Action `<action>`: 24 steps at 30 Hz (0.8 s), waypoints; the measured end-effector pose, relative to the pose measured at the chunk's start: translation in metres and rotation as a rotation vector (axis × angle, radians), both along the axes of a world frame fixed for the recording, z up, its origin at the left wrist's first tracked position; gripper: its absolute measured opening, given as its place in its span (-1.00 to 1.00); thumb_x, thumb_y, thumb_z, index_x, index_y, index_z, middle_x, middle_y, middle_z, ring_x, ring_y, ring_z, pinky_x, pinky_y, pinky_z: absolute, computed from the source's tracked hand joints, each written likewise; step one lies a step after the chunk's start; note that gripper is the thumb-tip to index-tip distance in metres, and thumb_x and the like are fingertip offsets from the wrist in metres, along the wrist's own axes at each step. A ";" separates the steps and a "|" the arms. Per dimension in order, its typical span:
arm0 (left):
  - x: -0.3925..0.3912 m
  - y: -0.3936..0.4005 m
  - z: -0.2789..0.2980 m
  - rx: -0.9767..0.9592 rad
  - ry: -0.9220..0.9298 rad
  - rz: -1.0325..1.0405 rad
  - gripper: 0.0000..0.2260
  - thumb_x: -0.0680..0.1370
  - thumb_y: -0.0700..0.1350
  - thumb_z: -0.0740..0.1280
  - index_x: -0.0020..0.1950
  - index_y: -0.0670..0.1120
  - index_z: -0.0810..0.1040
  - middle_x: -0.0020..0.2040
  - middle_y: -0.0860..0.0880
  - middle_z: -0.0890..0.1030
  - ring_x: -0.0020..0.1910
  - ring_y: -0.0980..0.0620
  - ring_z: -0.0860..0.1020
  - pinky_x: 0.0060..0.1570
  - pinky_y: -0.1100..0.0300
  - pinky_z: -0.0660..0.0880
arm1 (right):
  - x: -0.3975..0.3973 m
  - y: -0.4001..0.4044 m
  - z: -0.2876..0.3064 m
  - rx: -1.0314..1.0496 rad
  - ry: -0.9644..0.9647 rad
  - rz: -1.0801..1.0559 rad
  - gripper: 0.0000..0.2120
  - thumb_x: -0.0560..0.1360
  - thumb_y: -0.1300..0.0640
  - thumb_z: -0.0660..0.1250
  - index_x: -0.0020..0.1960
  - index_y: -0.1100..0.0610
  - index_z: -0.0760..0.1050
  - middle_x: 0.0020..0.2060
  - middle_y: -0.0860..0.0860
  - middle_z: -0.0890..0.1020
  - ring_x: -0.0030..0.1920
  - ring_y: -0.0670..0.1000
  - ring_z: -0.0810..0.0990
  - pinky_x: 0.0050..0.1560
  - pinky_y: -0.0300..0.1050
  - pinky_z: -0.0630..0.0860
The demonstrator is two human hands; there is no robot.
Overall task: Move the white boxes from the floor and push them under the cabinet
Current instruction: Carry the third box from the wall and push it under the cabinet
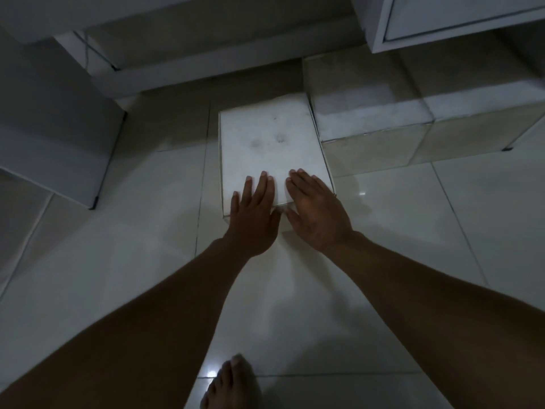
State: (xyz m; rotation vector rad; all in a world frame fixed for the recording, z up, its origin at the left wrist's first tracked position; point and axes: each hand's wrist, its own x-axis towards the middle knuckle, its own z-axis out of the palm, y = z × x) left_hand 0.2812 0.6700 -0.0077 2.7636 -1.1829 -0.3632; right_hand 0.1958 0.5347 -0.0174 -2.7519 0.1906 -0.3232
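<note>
A white box (269, 143) lies on the tiled floor in the middle of the view, its far end close to the dark gap under the cabinet (460, 22). My left hand (255, 214) and my right hand (317, 209) rest flat side by side on the box's near end, fingers extended and pointing away from me. Neither hand grips anything. To the right, two more white boxes (365, 113) (483, 104) sit side by side below the cabinet's front edge.
A grey cabinet or panel (56, 137) stands at the left. A low white ledge (206, 60) runs along the back wall, with a thin cable (87, 48) near its left end. My bare foot (233, 385) is on the glossy tiles at the bottom.
</note>
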 end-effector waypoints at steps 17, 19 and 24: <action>0.078 -0.035 -0.025 -0.205 -0.200 -0.034 -0.44 0.65 0.09 0.09 0.59 -0.12 0.08 0.59 -0.09 0.07 0.57 -0.14 -0.03 0.46 -0.16 -0.09 | 0.065 -0.080 -0.016 -0.253 0.196 -0.411 0.22 0.26 -0.66 -0.02 0.57 0.22 -0.12 0.57 0.17 -0.09 0.55 0.12 -0.17 0.51 0.17 -0.19; 0.083 -0.038 -0.026 -0.210 -0.209 -0.035 -0.44 0.65 0.08 0.09 0.59 -0.11 0.07 0.60 -0.08 0.06 0.57 -0.13 -0.03 0.46 -0.15 -0.09 | 0.072 -0.088 -0.017 -0.255 0.206 -0.418 0.26 0.22 -0.69 -0.05 0.57 0.22 -0.13 0.57 0.16 -0.10 0.55 0.11 -0.18 0.51 0.16 -0.22; 0.097 -0.045 -0.028 -0.213 -0.227 -0.046 -0.44 0.66 0.09 0.08 0.59 -0.11 0.06 0.60 -0.08 0.05 0.57 -0.13 -0.04 0.46 -0.15 -0.09 | 0.083 -0.095 -0.021 -0.248 0.174 -0.441 0.25 0.18 -0.71 -0.09 0.58 0.14 -0.07 0.58 0.11 -0.03 0.56 0.09 -0.12 0.50 0.17 -0.23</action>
